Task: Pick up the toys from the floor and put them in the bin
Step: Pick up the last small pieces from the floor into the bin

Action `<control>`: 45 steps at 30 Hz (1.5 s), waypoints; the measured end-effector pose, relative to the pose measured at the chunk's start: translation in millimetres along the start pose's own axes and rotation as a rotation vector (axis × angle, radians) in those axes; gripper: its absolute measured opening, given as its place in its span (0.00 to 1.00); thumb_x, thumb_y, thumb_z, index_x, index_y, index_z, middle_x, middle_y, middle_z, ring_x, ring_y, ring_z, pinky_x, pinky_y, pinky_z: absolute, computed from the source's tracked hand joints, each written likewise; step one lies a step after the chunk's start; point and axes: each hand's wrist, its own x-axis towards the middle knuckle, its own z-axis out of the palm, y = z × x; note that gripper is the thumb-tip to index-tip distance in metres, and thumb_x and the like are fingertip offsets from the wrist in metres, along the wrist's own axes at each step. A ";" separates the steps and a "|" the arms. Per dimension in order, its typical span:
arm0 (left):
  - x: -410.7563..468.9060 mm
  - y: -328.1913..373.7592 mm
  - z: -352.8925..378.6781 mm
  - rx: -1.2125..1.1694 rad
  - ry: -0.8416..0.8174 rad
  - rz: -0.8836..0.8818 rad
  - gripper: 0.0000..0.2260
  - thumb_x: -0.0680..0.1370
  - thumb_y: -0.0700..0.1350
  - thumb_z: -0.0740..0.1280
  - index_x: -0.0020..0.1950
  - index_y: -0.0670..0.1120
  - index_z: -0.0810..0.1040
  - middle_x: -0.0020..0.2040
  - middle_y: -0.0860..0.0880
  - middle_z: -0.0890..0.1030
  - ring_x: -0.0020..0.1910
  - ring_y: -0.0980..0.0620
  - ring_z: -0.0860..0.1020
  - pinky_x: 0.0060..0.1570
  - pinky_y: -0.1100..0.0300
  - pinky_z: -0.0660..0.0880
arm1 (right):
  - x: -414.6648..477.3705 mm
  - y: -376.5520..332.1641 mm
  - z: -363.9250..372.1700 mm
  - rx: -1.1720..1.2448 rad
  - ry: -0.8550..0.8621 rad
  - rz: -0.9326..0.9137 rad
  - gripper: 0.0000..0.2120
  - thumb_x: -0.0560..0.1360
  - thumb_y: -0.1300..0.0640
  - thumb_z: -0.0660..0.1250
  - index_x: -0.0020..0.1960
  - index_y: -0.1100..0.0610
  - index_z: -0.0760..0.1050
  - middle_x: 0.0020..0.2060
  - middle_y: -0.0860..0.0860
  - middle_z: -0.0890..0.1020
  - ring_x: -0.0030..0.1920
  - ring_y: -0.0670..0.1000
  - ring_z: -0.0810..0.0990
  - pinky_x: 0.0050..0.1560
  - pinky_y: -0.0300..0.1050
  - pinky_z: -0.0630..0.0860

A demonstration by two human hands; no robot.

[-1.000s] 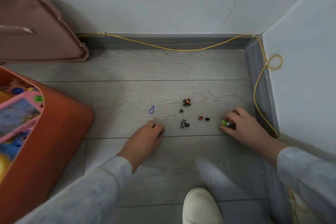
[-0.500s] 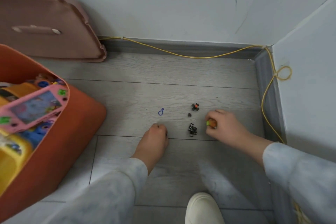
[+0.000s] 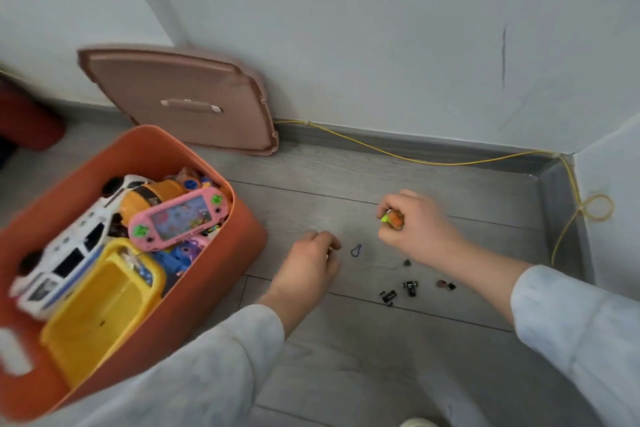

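On the floor, near right: small black toy pieces (image 3: 411,288) are seen scattered on the grey floor (image 3: 381,357), with a reddish bit (image 3: 441,284) just to their right.
Right hand: the right hand (image 3: 419,229) is shown with its fingers clamped round a small green-and-orange toy (image 3: 393,218), on the far side of the loose pieces.
Left hand: the left hand (image 3: 308,269) is pictured low over the boards between the bin and the pieces, its fingers curled under; whether anything is held cannot be told.
Hands: they are kept apart, with a thin blue loop (image 3: 356,250) lying on the floor between them.
Bin: the orange bin (image 3: 239,239) is placed at the left, just beside the left hand, and is heaped with toys.
Bin contents: a pink handheld game (image 3: 180,220) is laid on top, a white toy car (image 3: 69,253) is set to its left, and a yellow toy (image 3: 100,308) is lodged at the near side.
Far wall: a brownish-pink lid (image 3: 180,97) is leaned against the wall (image 3: 346,28) beyond the bin.
Skirting: a yellow cable (image 3: 415,158) is run along the base of the wall into the right corner, where it is looped.
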 end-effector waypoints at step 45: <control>20.2 16.5 -10.1 0.231 -0.226 0.081 0.15 0.78 0.46 0.64 0.64 0.54 0.75 0.61 0.52 0.73 0.54 0.48 0.78 0.51 0.54 0.77 | -26.4 62.2 21.8 -0.204 -0.178 0.198 0.23 0.78 0.45 0.65 0.70 0.50 0.69 0.62 0.51 0.72 0.57 0.53 0.78 0.56 0.49 0.76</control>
